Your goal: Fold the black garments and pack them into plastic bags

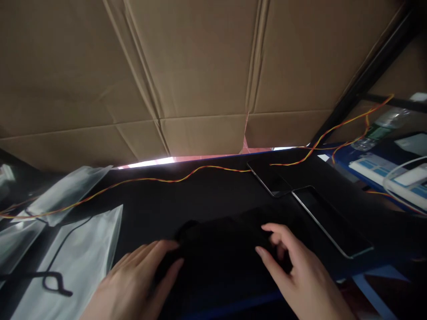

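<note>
A black item (223,249), soft-looking and hard to tell from the black table surface (160,195), lies between my hands. At its left end my left hand (136,275) has its thumb and fingers apart, the fingertips next to a dark loop on it. By the right end is my right hand (296,266), its thumb and index finger spread and its other fingers curled. Nothing shows between the fingers of either hand, though contact with the dark item is hard to make out.
Two dark-screened devices, one farther back (270,180) and one nearer (333,222), lie at the right. Translucent bags (76,253) are at the left. A red-yellow wire (156,179) crosses the back before cardboard (200,66). A bottle (380,129) lies far right.
</note>
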Tool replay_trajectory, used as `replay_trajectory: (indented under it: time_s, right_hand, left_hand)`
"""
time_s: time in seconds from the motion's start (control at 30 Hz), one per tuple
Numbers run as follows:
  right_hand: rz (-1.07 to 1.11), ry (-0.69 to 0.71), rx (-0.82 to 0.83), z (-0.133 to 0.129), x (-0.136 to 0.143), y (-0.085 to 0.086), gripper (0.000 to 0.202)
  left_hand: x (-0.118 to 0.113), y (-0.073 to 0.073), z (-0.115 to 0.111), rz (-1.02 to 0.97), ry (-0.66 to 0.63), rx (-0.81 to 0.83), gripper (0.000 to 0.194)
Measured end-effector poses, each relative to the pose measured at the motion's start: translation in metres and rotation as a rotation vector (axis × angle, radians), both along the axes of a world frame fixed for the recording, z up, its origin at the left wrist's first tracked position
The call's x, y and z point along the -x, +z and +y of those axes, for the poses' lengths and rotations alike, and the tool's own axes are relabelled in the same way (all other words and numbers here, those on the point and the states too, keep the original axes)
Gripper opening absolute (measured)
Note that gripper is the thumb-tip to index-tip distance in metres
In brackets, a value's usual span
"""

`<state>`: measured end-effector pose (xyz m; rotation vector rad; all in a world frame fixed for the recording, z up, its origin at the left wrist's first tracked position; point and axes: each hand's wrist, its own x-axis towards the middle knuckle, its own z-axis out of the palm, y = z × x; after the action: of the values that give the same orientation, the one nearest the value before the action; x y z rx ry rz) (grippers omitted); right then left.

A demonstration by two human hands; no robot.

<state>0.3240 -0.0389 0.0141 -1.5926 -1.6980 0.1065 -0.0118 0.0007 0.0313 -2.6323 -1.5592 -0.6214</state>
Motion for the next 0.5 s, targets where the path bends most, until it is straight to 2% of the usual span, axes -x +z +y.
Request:
replay_trajectory:
  time_s: [0.1,0.2,0.27,0.33,0.43,0.5]
  right_hand:
    - [-0.180,0.020,-0.140,0.005,0.008,0.002,0.030]
    - [-0.310,0.143,-0.165,0.005,0.018,0.001,0.029]
    - [-0.354,0.211,-0.134,0.007,0.023,-0.003,0.030]
    - [-0.355,0.228,-0.087,0.011,0.027,-0.010,0.032]
    - [-0.347,0.263,-0.053,0.016,0.025,-0.019,0.031]
    - [-0.352,0.308,-0.071,0.016,0.017,-0.021,0.031]
  left_hand:
    - [-0.022,0.007,0.009,0.046,-0.005,-0.129,0.049]
    - [-0.049,0.006,0.013,0.076,-0.133,-0.277,0.051]
    - [-0.064,-0.005,0.014,0.182,-0.204,-0.348,0.052]
    - [-0.071,-0.021,0.014,0.305,-0.217,-0.393,0.058]
    - [-0.069,-0.044,0.016,0.388,-0.202,-0.423,0.067]
    - [-0.065,-0.052,0.017,0.397,-0.203,-0.434,0.070]
